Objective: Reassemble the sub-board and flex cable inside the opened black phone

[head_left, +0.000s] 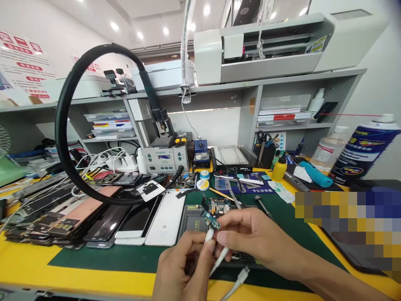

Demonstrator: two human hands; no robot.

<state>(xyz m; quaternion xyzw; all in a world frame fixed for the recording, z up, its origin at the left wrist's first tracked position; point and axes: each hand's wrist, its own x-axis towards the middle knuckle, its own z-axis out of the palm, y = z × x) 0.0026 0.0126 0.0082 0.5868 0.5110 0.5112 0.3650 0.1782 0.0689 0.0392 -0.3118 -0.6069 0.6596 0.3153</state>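
Note:
My left hand (pixel 180 267) is closed around the plug end of a white cable (pixel 219 259). The plug meets a small blue-green circuit board (pixel 210 219). My right hand (pixel 253 238) pinches the same plug and board from the right, thumb against the white connector. Both hands hover low over a dark green mat (pixel 131 255) near the front of a yellow bench. The cable's other white connector (pixel 242 276) trails toward the bench's front edge.
Several phones and screens (pixel 94 213) lie stacked at left. A black hose loop (pixel 67 113), a soldering station (pixel 164 159) and a hot plate (pixel 230 159) stand behind. Tweezers (pixel 238 182), a yellow bottle (pixel 279 167) and a blue spray can (pixel 365 148) sit at right.

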